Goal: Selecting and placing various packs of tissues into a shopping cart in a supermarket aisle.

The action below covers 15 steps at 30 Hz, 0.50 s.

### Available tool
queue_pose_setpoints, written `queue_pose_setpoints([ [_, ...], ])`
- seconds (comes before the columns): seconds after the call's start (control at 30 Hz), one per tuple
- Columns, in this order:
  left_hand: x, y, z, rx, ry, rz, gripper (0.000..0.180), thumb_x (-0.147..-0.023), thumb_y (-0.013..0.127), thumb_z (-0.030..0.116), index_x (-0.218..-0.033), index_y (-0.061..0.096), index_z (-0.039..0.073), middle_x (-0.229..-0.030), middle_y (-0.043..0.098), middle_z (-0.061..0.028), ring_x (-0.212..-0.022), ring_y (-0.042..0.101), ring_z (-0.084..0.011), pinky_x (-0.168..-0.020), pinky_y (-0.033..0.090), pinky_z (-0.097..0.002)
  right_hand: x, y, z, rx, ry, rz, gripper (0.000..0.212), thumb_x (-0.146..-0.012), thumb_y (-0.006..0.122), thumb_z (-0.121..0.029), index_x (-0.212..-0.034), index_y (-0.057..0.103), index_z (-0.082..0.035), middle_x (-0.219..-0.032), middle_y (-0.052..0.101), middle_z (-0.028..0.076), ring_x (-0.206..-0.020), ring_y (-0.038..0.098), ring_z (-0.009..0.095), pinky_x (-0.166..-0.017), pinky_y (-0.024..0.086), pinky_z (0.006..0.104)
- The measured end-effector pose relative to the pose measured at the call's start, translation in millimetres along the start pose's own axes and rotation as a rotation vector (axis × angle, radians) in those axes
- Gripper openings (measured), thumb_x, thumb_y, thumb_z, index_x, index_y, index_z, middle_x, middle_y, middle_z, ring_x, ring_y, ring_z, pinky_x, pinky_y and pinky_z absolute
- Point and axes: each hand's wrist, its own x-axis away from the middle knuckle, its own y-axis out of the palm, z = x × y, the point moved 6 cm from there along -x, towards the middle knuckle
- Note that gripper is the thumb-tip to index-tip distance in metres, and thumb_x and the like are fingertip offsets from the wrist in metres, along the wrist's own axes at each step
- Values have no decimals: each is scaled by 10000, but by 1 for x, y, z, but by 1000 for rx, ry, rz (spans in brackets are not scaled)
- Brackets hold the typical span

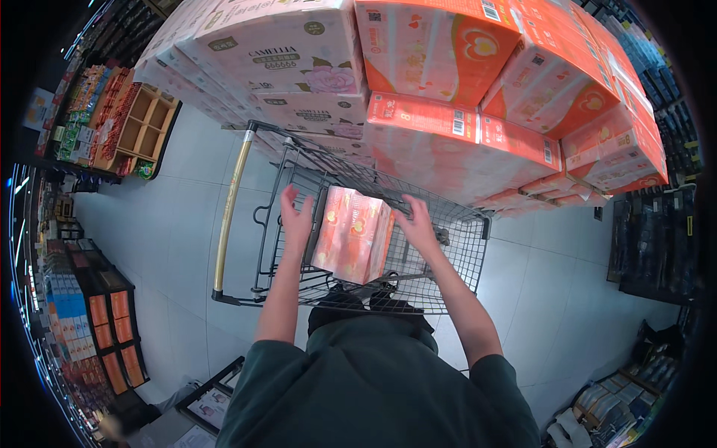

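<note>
An orange and pink plastic-wrapped multipack of tissues (348, 237) is in the wire shopping cart (455, 257) in front of me. To its left my left hand (296, 216) is raised over the cart, fingers apart and slightly curled, with nothing in it. My right hand (415, 222) hovers by the pack's upper right side, its fingers spread and holding nothing. Whether the right fingertips touch the wrap I cannot tell. The cart's yellowish handle bar (234, 209) lies to the left of both hands.
Beyond the cart rises a tall stack of orange tissue packs (441, 52) beside white and pink packs (276, 56). A wooden snack rack (146, 123) stands at the far left, and shelves of boxed goods (97, 313) at the near left. Dark racks (653, 239) line the right.
</note>
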Motion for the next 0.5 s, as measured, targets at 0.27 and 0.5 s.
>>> queue_pose_setpoints([
  [0.27, -193, -88, 141, 342, 100, 71, 631, -928, 691, 293, -1423, 453, -17, -1397, 530, -192, -1302, 514, -291, -1093, 397, -410, -204, 16, -226, -102, -354, 186, 669, -900, 708, -367, -1418, 488, -5, -1351, 520, 195, -1279, 525, 322, -1076, 415, 401],
  [0.5, -324, -96, 142, 198, 186, 134, 741, -867, 653, 276, -1470, 374, -52, -1448, 480, -178, -1334, 467, -269, -1105, 361, -374, -279, 28, -232, -65, -319, 312, 839, -855, 726, -422, -1495, 378, -5, -1429, 441, 253, -1299, 504, 366, -1086, 416, 426],
])
